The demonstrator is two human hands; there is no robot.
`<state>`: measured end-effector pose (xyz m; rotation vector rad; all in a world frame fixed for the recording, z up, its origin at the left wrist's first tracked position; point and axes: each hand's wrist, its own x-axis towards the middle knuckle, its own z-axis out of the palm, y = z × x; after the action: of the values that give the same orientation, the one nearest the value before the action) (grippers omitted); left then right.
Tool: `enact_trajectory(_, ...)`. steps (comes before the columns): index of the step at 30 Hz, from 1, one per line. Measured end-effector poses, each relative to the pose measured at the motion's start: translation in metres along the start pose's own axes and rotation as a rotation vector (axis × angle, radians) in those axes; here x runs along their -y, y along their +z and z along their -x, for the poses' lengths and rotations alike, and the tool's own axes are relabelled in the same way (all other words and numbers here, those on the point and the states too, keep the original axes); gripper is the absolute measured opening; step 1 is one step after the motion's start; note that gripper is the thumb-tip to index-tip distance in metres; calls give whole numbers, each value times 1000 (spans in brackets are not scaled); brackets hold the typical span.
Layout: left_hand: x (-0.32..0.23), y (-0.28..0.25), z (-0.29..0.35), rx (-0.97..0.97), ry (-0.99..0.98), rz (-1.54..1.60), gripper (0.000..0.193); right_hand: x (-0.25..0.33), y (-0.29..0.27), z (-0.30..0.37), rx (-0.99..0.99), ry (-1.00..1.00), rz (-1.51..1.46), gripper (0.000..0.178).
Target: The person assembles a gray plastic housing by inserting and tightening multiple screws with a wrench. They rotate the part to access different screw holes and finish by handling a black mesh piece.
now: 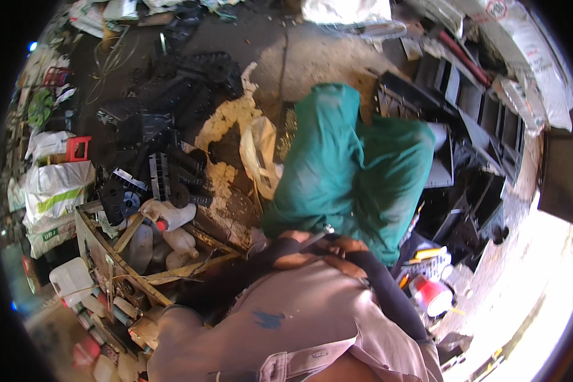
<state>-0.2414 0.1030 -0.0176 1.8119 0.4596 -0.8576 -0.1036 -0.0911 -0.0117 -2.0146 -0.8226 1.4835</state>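
A big teal-green cloth bundle (350, 165) fills the middle of the view, bulging upward in front of my chest. My left hand (294, 244) and my right hand (347, 252) sit close together at its lower edge, fingers closed on the fabric. Both forearms are in dark sleeves and come up from my beige shirt. A thin metal piece (318, 236) shows between the hands; what it is cannot be told. The cloth hides whatever lies behind it.
A wooden crate (102, 248) with white plastic jugs (169, 215) stands at the left. Black plastic parts (165, 127) are piled beyond it, with white sacks (54, 191) further left. Black casings (471, 127) stack up at the right. A red and white tub (434, 296) sits low right.
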Motion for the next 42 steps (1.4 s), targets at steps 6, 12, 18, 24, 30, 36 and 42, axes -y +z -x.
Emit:
enact_trajectory(6,-1,8,-3,-16,21,77,40,-31,6,-12,176,114,48,45)
enact_trajectory(12,4,4,-2,-8,14,120,40,-49,15,-25,206,185,19,44)
enact_trajectory(18,1,0,-7,12,7,140,40,-4,0,3,27,41,-14,46)
enact_trajectory(24,-9,-10,-6,34,-8,174,40,-10,-1,-5,116,136,-79,48)
enact_trajectory(30,-10,-13,-11,63,-92,296,40,-34,-7,-4,168,164,-206,46)
enact_trajectory(36,-5,-24,-17,-61,47,185,43,-28,-25,11,9,18,-244,38)
enact_trajectory(42,-15,-26,-20,-136,92,-17,44,-52,-5,14,-251,-7,-74,40)
